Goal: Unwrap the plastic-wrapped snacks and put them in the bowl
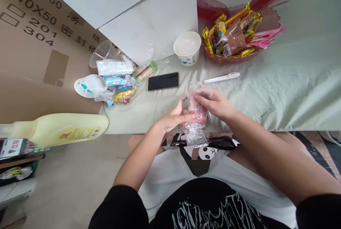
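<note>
A small pink item wrapped in clear plastic film is between my two hands, over the front edge of the cloth-covered surface. My left hand grips it from the left, thumb laid across its front. From the right, my right hand pinches its upper part with thumb and fingers. Loose crinkled film hangs below it toward my lap. What exactly is inside the wrap I cannot make out. Just behind my hands lie a black phone and a white pen-shaped object.
A white paper bowl and a brown basket of packaged snacks stand at the back, against boxes. Wrapped items and a tilted paper cup lie at left. A yellow bottle juts in beside a large carton.
</note>
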Available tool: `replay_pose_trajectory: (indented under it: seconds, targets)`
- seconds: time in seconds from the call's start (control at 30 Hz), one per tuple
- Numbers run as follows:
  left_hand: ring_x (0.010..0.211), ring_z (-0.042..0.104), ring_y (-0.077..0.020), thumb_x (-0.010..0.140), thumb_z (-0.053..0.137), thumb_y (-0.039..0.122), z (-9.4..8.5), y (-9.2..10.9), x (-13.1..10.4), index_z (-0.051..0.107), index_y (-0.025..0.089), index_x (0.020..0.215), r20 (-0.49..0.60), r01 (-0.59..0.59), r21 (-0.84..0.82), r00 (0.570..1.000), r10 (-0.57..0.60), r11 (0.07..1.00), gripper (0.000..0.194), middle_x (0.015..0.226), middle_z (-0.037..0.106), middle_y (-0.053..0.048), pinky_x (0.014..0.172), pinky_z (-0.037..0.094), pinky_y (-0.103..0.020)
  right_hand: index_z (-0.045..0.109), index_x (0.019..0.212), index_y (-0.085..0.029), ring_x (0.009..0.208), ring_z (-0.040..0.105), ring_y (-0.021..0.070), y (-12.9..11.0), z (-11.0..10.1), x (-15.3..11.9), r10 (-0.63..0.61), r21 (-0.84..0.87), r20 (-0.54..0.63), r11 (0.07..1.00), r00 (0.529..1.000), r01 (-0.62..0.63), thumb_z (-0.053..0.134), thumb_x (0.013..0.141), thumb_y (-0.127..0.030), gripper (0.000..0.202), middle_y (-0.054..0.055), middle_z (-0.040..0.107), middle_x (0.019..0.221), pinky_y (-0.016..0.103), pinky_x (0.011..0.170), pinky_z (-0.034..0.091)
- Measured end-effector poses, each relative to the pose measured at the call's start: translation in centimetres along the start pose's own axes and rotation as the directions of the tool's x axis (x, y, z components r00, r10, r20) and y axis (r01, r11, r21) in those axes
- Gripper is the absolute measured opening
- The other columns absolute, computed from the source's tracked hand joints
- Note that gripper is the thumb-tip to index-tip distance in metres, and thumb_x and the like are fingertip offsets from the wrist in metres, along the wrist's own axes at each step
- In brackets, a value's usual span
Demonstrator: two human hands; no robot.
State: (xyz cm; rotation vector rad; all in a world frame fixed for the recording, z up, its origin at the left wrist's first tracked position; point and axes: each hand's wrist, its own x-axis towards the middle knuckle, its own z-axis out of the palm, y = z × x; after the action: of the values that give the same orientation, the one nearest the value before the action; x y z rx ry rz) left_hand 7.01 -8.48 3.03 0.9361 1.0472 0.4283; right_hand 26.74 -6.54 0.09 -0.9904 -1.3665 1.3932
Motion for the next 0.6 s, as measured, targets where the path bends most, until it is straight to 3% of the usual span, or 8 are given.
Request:
replay_pose_trajectory:
  seconds: [0.07, 0.13, 0.2, 0.3, 0.4, 0.47, 0.53, 0.6]
  targets:
    - [0.096, 0.072, -0.0213, 0.079, 0.083, 0.033, 0.4, 0.2, 0.9, 0.027, 0.039, 0.157, -0.027, -0.084, -0.017, 0.996, 0.083, 0.996, 0.096, 0.104, 0.074, -0.001, 0.091, 0.056, -0.039, 0.080, 0.095, -0.027, 0.108, 0.068, 0.0266, 0.3, -0.1, 0.0, -0.092, -0.126, -0.001, 0.988, 0.996, 0.091, 0.065, 0.091, -0.039, 0.020, 0.007, 0.074, 0.109, 0.049, 0.101, 0.053]
    - [0.097, 0.071, -0.0199, 0.082, 0.079, 0.032, 0.6, 0.7, 1.8, 0.041, 0.038, 0.150, -0.072, -0.181, -0.011, 0.981, 0.180, 0.983, 0.078, 0.105, 0.073, 0.000, 0.094, 0.055, -0.038, 0.082, 0.095, -0.029, 0.121, 0.062, 0.0291, 0.6, -0.2, 0.1, -0.191, -0.255, -0.022, 0.950, 0.981, 0.179, 0.065, 0.090, -0.033, 0.019, 0.009, 0.070, 0.119, 0.054, 0.109, 0.047]
    - [0.100, 0.070, -0.0206, 0.082, 0.077, 0.033, 0.5, 1.2, 2.7, 0.061, 0.030, 0.127, -0.122, -0.252, -0.003, 0.961, 0.250, 0.968, 0.048, 0.109, 0.073, -0.002, 0.095, 0.054, -0.036, 0.082, 0.103, -0.030, 0.131, 0.055, 0.0312, 0.6, -0.4, 0.0, -0.254, -0.353, 0.004, 0.905, 0.967, 0.239, 0.063, 0.089, -0.028, 0.024, 0.009, 0.065, 0.130, 0.058, 0.116, 0.040]
    - [0.102, 0.069, -0.0210, 0.080, 0.074, 0.032, -0.1, 2.0, 4.1, 0.067, 0.023, 0.097, -0.254, -0.320, -0.035, 0.919, 0.301, 0.947, 0.021, 0.109, 0.073, -0.003, 0.091, 0.055, -0.033, 0.077, 0.119, -0.031, 0.144, 0.044, 0.0324, 0.3, -1.1, -0.2, -0.313, -0.395, 0.110, 0.857, 0.943, 0.330, 0.057, 0.087, -0.022, 0.039, 0.007, 0.054, 0.148, 0.060, 0.122, 0.030]
    - [0.096, 0.071, -0.0196, 0.079, 0.070, 0.030, -1.1, 2.5, 5.1, 0.063, 0.023, 0.097, -0.343, -0.341, -0.179, 0.901, 0.266, 0.923, 0.020, 0.105, 0.074, -0.002, 0.086, 0.056, -0.033, 0.066, 0.134, -0.032, 0.148, 0.039, 0.0297, -0.1, -2.0, -0.5, -0.356, -0.423, 0.132, 0.824, 0.925, 0.378, 0.052, 0.083, -0.015, 0.056, 0.006, 0.046, 0.157, 0.057, 0.123, 0.031]
    - [0.095, 0.071, -0.0190, 0.078, 0.068, 0.028, -1.4, 2.5, 5.4, 0.062, 0.023, 0.096, -0.337, -0.341, -0.236, 0.907, 0.252, 0.910, 0.020, 0.105, 0.074, -0.002, 0.085, 0.056, -0.032, 0.060, 0.140, -0.032, 0.149, 0.038, 0.0306, -0.2, -2.1, -0.6, -0.369, -0.484, 0.112, 0.791, 0.923, 0.375, 0.056, 0.082, -0.019, 0.059, 0.008, 0.044, 0.159, 0.057, 0.123, 0.030]
    - [0.094, 0.071, -0.0192, 0.077, 0.067, 0.027, -1.3, 2.3, 5.5, 0.063, 0.022, 0.094, -0.306, -0.316, -0.215, 0.920, 0.243, 0.924, 0.019, 0.103, 0.074, -0.003, 0.084, 0.056, -0.032, 0.063, 0.135, -0.031, 0.149, 0.036, 0.0342, -0.3, -1.9, -0.5, -0.368, -0.535, 0.113, 0.760, 0.923, 0.369, 0.065, 0.081, -0.030, 0.054, 0.008, 0.043, 0.160, 0.059, 0.123, 0.029]
    - [0.091, 0.070, -0.0191, 0.076, 0.066, 0.027, -0.9, 2.0, 5.4, 0.064, 0.022, 0.094, -0.292, -0.284, -0.143, 0.927, 0.234, 0.948, 0.019, 0.098, 0.073, -0.003, 0.079, 0.057, -0.031, 0.071, 0.118, -0.031, 0.148, 0.038, 0.0359, -0.3, -1.5, -0.3, -0.363, -0.543, 0.136, 0.751, 0.922, 0.376, 0.070, 0.081, -0.037, 0.038, 0.007, 0.051, 0.154, 0.058, 0.121, 0.030]
